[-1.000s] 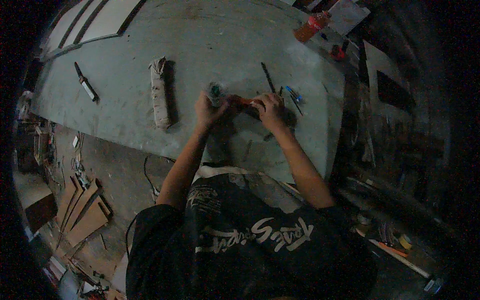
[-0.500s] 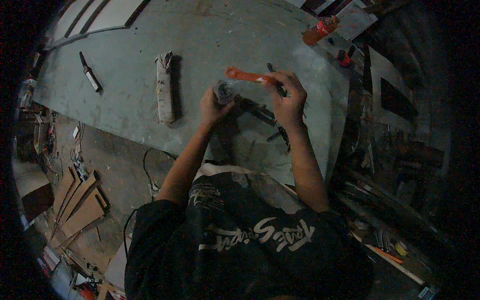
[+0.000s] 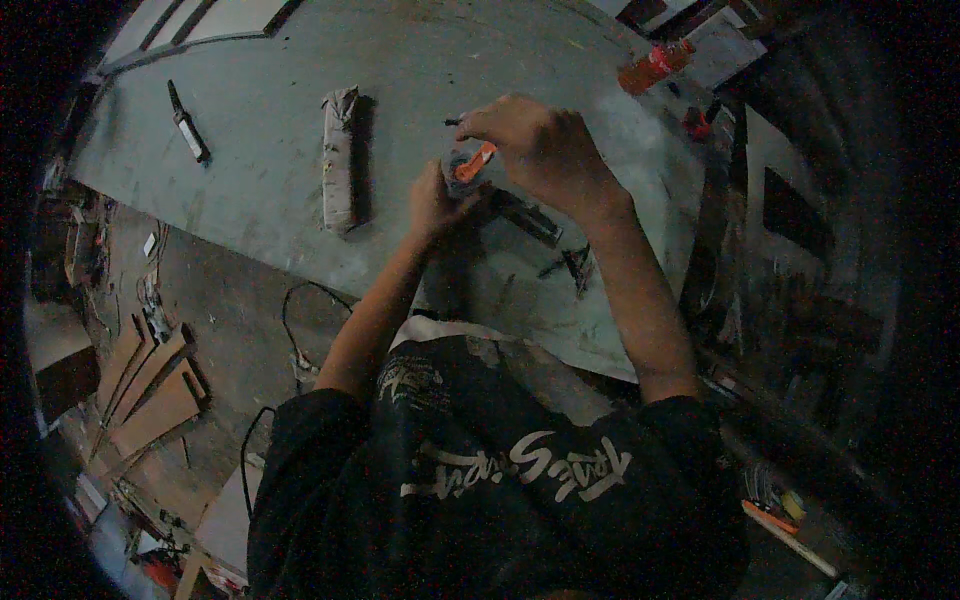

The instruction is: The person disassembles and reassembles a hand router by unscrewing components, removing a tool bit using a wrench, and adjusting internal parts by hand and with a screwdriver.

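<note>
Just right of the pale wrapped bundle (image 3: 339,165) on the counter (image 3: 270,190), the left hand (image 3: 438,203) is closed around a clear container (image 3: 451,160), and the right hand (image 3: 545,145), farther right of the bundle, grips an orange tool (image 3: 475,162) whose end overlaps the container's mouth, though whether it is inside I cannot tell. A knife-like tool (image 3: 186,125) lies left of the bundle, and a red-labelled bottle (image 3: 655,67) well right of it.

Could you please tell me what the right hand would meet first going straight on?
Probably the clear plastic in the left hand: the orange piece in the right hand points down-left and overlaps it, though depth is unclear.
</note>
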{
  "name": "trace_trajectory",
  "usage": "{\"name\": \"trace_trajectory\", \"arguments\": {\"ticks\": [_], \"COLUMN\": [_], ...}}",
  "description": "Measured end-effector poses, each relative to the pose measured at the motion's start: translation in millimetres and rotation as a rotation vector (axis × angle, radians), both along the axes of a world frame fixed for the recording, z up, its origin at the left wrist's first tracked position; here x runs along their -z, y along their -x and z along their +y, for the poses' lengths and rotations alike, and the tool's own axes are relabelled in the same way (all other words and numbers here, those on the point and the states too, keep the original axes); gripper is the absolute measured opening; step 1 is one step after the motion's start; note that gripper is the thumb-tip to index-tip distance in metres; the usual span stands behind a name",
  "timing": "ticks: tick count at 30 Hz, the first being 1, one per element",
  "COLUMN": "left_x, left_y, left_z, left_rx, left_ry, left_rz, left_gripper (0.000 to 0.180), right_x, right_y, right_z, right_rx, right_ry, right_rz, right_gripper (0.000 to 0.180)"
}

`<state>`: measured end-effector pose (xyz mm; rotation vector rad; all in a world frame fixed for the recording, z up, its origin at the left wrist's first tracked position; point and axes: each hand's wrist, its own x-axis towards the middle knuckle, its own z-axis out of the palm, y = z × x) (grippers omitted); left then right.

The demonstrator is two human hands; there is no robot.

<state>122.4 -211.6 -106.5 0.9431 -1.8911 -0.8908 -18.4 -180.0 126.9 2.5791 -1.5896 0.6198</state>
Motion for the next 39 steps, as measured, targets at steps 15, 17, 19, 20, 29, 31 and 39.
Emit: {"name": "trace_trajectory", "arguments": {"ticks": [15, 17, 19, 20, 29, 31, 39], "left_x": [4.6, 9.9, 3.2, -3.1, 42.0, 46.9, 65.5], "left_y": [-0.4, -4.0, -4.2, -2.8, 5.0, 3.6, 16.2], "left_z": [5.6, 3.0, 5.7, 7.9, 3.7, 4.6, -12.7], "left_rx": [-0.057, -0.070, -0.054, -0.041, -0.015, -0.018, 0.002], "left_ry": [-0.061, -0.061, -0.046, -0.040, -0.117, -0.104, 0.019], "left_rz": [0.005, -0.063, -0.017, 0.008, 0.178, 0.160, 0.170], "left_gripper": [0.063, 0.063, 0.062, 0.061, 0.056, 0.054, 0.053], "right_x": [58.8, 66.2, 73.7, 78.5, 83.4, 85.5, 205.4], "right_y": [-27.5, -30.4, -25.2, -18.0, -28.4, -24.5, 150.1], "right_z": [-6.1, -3.0, 0.1, 2.3, 21.3, 23.6, 86.5], "right_rx": [0.096, 0.071, 0.137, 0.246, 0.185, 0.195, 1.291], "right_ry": [-0.064, -0.037, 0.093, 0.161, -0.286, -0.218, 0.134], "right_rz": [-1.359, -1.403, -1.376, -1.272, -1.341, -1.229, 0.219], "right_gripper": [0.030, 0.031, 0.033, 0.034, 0.055, 0.054, 0.048]}}
